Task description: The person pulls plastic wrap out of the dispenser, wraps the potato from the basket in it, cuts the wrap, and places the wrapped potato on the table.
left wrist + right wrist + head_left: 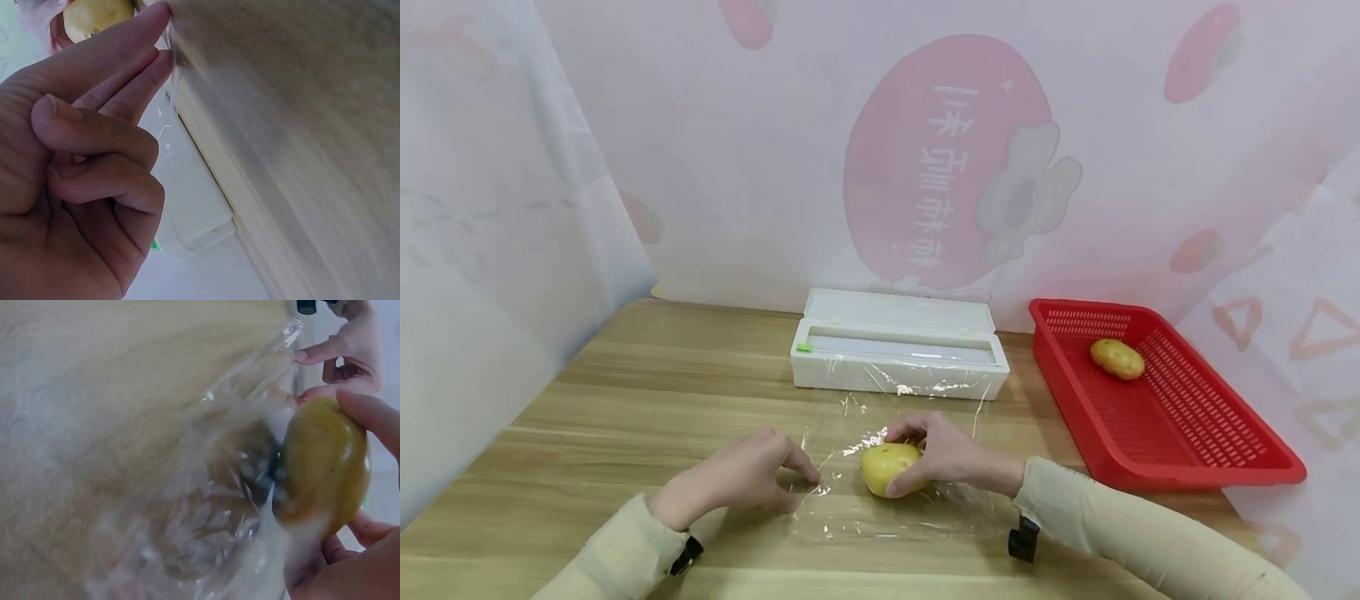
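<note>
Sleeve point(1138, 521), crinkly film point(838, 487), oval potato point(882, 465)

wooden table point(662, 392), film point(842, 467), white box point(820, 371), basket point(1210, 477)

The box point(831, 368) lies at the back of the surface point(647, 408), a curtain point(737, 192) behind it. Film point(850, 527) stretches from the box forward along the surface. Before the box, a potato point(883, 468) is over the film, in the right grip point(947, 454). The left grip point(737, 477) is at the film's left edge. Right of the box stands the basket point(1210, 477), a second potato point(1117, 358) inside, toward the back.
</note>
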Demonstrator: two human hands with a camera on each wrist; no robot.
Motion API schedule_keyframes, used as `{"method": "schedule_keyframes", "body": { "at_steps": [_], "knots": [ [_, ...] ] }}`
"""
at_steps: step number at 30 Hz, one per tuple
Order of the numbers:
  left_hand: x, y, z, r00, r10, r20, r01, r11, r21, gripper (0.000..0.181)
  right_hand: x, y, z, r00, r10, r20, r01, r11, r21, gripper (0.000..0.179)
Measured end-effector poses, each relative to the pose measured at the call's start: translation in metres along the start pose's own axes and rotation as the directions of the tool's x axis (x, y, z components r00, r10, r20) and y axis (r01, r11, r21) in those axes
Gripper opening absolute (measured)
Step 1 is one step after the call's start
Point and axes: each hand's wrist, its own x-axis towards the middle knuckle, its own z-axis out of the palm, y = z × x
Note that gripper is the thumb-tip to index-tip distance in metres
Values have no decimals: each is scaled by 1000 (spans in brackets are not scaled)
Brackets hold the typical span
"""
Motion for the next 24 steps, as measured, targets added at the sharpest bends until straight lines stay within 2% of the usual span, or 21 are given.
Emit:
{"method": "schedule_keyframes", "body": {
  "at_steps": [6, 14, 18, 24],
  "knots": [
    [-1, 1, 0, 1000, 1, -2, -1, 1000, 6, 31, -4, -2, 5, 999, -46, 15, 47, 997, -67, 63],
    [0, 1, -1, 1000, 10, -1, -10, 1000, 5, 31, -6, 3, 4, 1000, -19, 24, 20, 1000, -18, 56],
    [0, 1, 0, 1000, 9, 1, -9, 1000, 3, 31, -6, 6, 3, 999, -34, 28, 35, 999, -6, 56],
    [1, 0, -1, 1000, 22, 0, -22, 1000, 15, 30, -15, 7, -11, 999, -48, -19, 49, 998, 44, 57]
  ]
}}
